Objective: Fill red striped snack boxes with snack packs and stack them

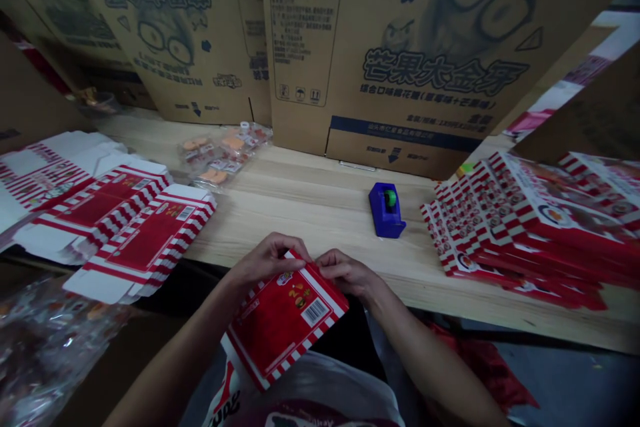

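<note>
A red box with white stripes along its sides and a barcode is tilted in front of my body, below the table's near edge. My left hand grips its top edge, fingers bent over the rim. Close beside it, my right hand pinches the same edge near the upper right corner. The fingertips of both hands almost meet there. What the box holds, if anything, is hidden from me.
Flat red-and-white boxes lie stacked at the left, above clear plastic packets. Small bagged pieces sit mid-table. A blue tape dispenser stands right of centre. Red checkered boxes are piled right; cardboard cartons wall the back.
</note>
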Action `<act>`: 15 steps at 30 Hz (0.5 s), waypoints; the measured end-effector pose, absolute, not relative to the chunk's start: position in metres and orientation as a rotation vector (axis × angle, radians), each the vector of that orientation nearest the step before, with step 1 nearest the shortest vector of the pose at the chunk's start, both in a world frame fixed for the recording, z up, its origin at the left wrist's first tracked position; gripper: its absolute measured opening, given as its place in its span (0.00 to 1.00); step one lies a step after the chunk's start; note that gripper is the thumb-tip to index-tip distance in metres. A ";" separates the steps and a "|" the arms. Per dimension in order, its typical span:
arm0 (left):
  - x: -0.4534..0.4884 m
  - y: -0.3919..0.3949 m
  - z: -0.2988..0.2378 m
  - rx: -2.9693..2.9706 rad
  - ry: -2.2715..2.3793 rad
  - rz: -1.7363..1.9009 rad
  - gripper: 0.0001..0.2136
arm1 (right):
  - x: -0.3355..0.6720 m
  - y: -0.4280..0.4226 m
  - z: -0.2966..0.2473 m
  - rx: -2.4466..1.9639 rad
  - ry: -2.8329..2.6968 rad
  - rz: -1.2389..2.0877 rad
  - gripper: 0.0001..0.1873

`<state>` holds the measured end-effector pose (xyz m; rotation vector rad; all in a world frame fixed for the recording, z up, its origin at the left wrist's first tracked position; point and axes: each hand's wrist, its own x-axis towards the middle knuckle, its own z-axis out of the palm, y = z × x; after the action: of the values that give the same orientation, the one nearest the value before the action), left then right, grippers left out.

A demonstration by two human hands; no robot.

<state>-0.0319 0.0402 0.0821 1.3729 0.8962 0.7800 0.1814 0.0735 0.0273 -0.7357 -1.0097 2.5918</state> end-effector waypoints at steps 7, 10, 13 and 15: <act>-0.047 0.030 0.070 0.874 1.240 1.367 0.14 | 0.193 0.073 0.035 -0.690 -1.043 2.331 0.27; -0.057 0.017 0.053 0.635 1.483 1.675 0.18 | 0.187 0.075 0.030 -0.689 -1.243 2.175 0.29; -0.073 -0.002 0.036 0.930 1.892 1.635 0.17 | 0.169 0.098 0.020 -0.728 -1.496 2.126 0.25; -0.082 -0.011 0.028 1.329 2.115 1.473 0.20 | 0.152 0.124 0.016 -0.717 -1.711 2.139 0.25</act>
<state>-0.0825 -0.0113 0.0284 1.3292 2.1150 1.4732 0.1522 0.1237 0.0157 -0.7174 -1.7113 2.1389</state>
